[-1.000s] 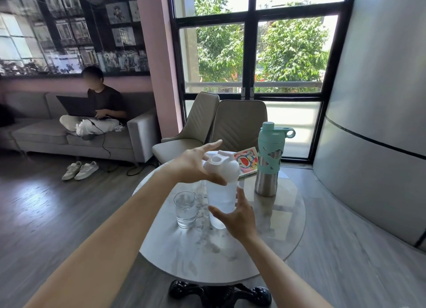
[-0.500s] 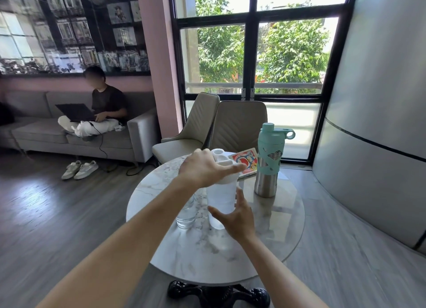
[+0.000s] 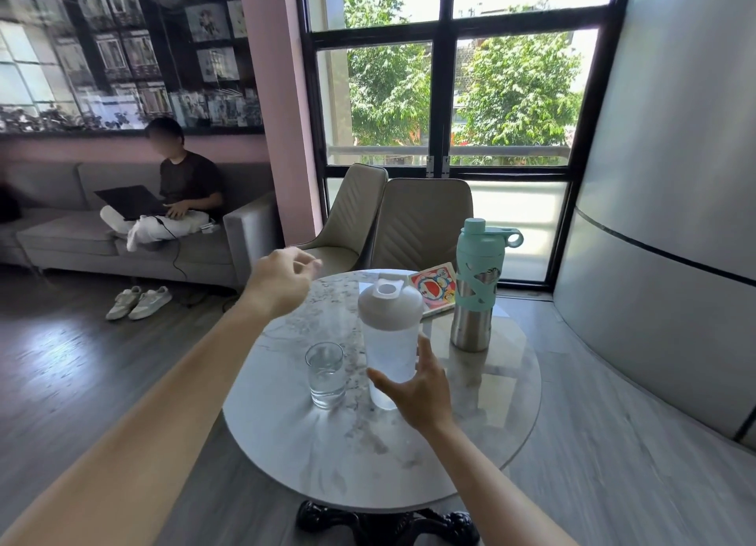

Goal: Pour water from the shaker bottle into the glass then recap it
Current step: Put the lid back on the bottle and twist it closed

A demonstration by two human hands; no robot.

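While upright — shaker bottle in right hand

bare left hand and right hand, bare slender forearms.

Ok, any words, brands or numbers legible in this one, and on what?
No text can be read with certainty.
On the steel bottle: dark marks between the teal sleeve's straps, too small to read.
On the booklet: a cartoon drawing; any print is too blurred.
On the wall pictures: too blurred to read.
On the shaker bottle and the glass: no print visible.
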